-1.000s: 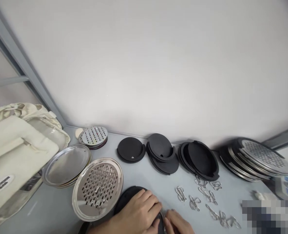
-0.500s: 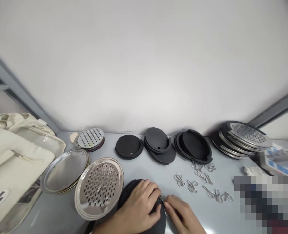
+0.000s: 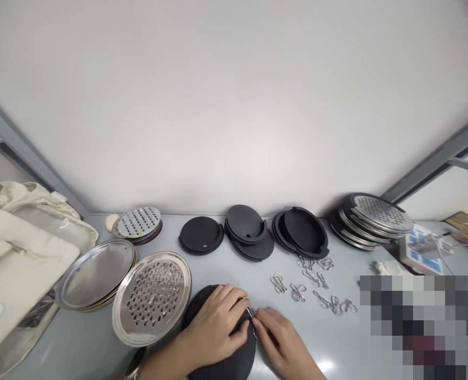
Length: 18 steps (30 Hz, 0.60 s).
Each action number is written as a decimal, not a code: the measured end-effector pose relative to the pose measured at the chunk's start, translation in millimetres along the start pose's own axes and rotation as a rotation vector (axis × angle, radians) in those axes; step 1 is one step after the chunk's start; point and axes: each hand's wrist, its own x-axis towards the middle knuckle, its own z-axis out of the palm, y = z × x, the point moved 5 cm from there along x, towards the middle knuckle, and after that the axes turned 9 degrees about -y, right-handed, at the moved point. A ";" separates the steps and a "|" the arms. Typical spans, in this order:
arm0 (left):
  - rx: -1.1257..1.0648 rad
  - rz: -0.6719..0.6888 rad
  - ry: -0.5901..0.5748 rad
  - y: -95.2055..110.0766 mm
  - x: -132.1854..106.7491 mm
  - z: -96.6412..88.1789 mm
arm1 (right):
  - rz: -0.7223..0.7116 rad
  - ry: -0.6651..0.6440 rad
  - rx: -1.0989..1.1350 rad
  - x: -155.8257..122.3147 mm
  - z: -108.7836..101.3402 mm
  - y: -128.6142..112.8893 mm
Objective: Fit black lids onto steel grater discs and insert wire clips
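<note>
At the front edge of the view, my left hand (image 3: 221, 319) lies over a round black disc (image 3: 234, 364). Its fingers are bent over the disc's right edge and its thumb is tucked in. A small metal wire clip (image 3: 254, 330) stands at that edge. My right hand (image 3: 277, 335) pinches the clip between thumb and fingers, pressed close to the disc. Just left of the disc is a round metal grater plate (image 3: 152, 298), tilted on its pile. The underside of the disc is hidden.
Several loose wire clips (image 3: 297, 292) lie right of centre. Black round holders (image 3: 201, 235) line the wall, with stacked graters (image 3: 380, 214) at right. Plain metal discs (image 3: 99, 274) and a cream bag (image 3: 24, 264) are at left. A power strip (image 3: 419, 250) lies far right.
The camera view has shifted a little to the right, so things appear further left. Both hands keep their hold at the disc's edge, with the clip still pinched.
</note>
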 end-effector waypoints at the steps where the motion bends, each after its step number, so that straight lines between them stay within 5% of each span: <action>1: 0.000 0.002 -0.001 0.5 0.0 -0.4 | 0.008 -0.010 0.001 -0.4 0.0 -0.5; 18: 0.082 0.013 0.027 4.7 -2.8 -6.0 | 0.012 -0.004 0.012 -5.1 -5.0 -7.8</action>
